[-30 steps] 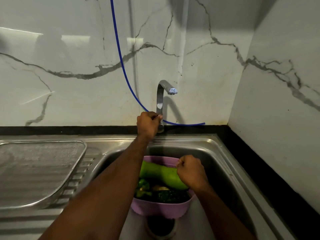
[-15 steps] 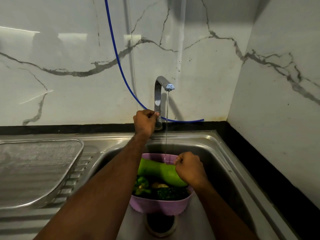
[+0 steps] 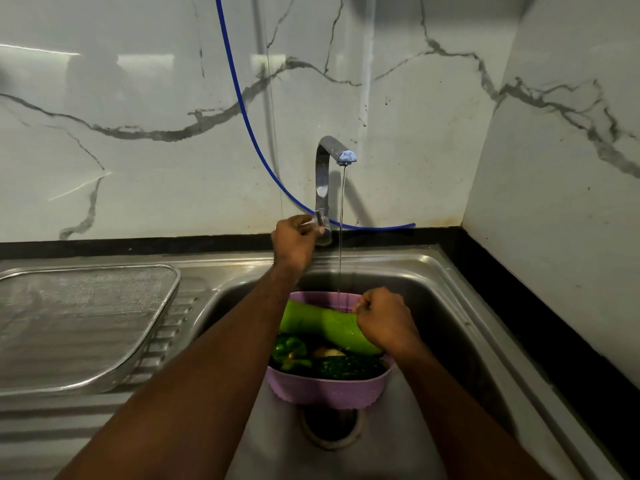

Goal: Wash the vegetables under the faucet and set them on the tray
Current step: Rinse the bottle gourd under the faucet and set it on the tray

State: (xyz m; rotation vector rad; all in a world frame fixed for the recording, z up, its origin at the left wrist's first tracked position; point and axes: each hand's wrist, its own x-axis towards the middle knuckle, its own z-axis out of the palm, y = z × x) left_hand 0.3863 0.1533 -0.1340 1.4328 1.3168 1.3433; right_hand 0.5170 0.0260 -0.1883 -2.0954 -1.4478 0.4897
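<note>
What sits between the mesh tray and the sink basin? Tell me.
In the head view, only the ribbed steel drainboard lies between the mesh tray and the sink basin; nothing rests on that strip.

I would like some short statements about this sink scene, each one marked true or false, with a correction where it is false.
1. Water runs from the faucet into the purple colander. True.
2. The left hand rests on the mesh tray. False: it holds the faucet handle, and the tray lies apart on the drainboard.
3. The right hand grips the far rim of the colander, beside the long green gourd. True.
4. The colander stands on the counter outside the sink. False: it is inside the basin, above the drain.
5. A green bell pepper lies on the tray. False: it is in the colander, and no vegetable shows on the tray.
</note>
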